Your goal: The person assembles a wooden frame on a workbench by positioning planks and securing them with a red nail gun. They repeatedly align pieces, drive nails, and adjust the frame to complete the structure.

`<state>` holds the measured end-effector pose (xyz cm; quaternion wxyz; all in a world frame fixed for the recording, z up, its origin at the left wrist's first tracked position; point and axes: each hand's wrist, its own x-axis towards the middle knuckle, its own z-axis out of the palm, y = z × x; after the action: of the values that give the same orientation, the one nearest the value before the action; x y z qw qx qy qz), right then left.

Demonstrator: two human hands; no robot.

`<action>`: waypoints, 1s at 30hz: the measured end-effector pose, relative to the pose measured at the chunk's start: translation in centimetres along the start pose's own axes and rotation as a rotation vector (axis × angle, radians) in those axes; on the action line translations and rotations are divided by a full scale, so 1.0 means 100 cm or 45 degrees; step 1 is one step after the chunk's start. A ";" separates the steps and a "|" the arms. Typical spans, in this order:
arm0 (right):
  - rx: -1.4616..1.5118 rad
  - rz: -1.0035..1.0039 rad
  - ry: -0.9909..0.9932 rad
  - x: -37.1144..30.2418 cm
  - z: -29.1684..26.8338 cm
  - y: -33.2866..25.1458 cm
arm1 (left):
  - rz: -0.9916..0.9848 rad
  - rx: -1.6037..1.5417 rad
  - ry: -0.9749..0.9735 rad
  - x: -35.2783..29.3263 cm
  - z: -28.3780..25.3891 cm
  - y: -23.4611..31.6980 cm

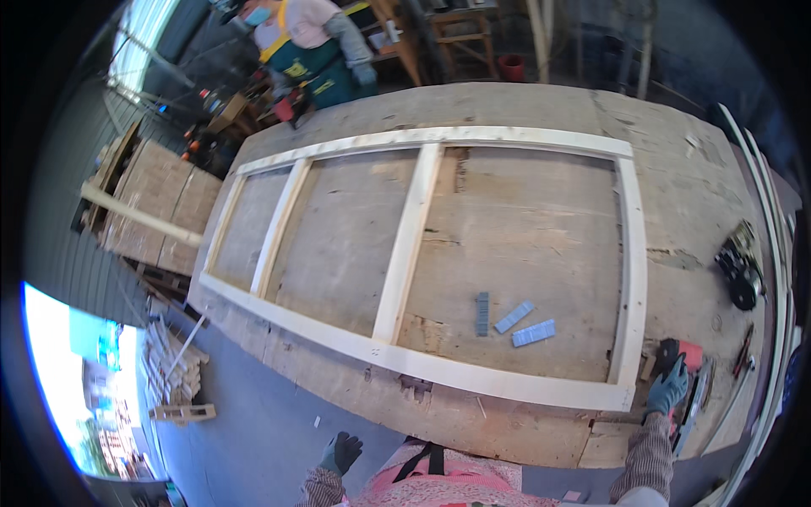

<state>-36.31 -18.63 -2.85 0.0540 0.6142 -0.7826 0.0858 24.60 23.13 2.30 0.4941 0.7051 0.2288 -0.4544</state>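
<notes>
A white wooden frame (394,253) with two inner crossbars lies flat on the worktable. My right hand (669,389), in a grey-blue glove, is closed on a red and black nail gun (691,355) lying by the frame's near right corner; the fingers partly cover its grip. My left hand (342,454), gloved in dark grey, hangs off the table's near edge with fingers spread and holds nothing. Inside the frame's right section lie a dark grey fastener strip (481,314) and two lighter blue-grey fastener strips (534,333).
Plywood covers the worktable (701,186). A black and metal power tool (741,269) sits at its right, near long white strips (764,211). Across the table stands a co-worker (317,59) with a red tool. Stacked boards (160,203) and a scrap wood pile (173,359) are left.
</notes>
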 end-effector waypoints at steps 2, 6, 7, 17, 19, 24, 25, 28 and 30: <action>0.256 -0.508 0.024 -0.034 -0.044 -0.102 | -0.015 -0.093 -0.083 -0.008 0.008 0.004; 0.361 -1.259 -0.701 -0.106 -0.065 -0.254 | -0.010 -0.144 -0.176 0.011 0.028 0.015; 0.116 -1.359 -0.704 -0.117 -0.050 -0.273 | -0.014 -0.180 -0.197 0.017 0.024 0.018; -0.184 -1.298 -1.017 -0.098 -0.138 -0.302 | 0.004 -0.729 -0.381 0.109 -0.017 0.178; -0.156 -1.390 -1.088 -0.090 -0.164 -0.312 | 0.077 -0.746 -0.411 0.141 -0.007 0.229; -0.278 -0.925 -1.258 -0.069 -0.153 -0.308 | 0.220 -0.619 -0.608 0.199 0.020 0.299; -0.218 -0.984 -1.185 -0.066 -0.164 -0.312 | 0.197 -0.656 -0.628 0.204 0.025 0.303; -0.386 -0.940 -1.202 -0.048 -0.170 -0.330 | 0.379 -1.074 -0.890 0.209 0.052 0.313; -0.272 -0.900 -1.146 -0.036 -0.181 -0.327 | 0.450 -1.017 -0.894 0.182 0.065 0.325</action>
<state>-4.13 -19.14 16.38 -0.1969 0.8053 -0.4804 -0.2861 55.78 1.72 1.73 0.8378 0.2972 0.0832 -0.4503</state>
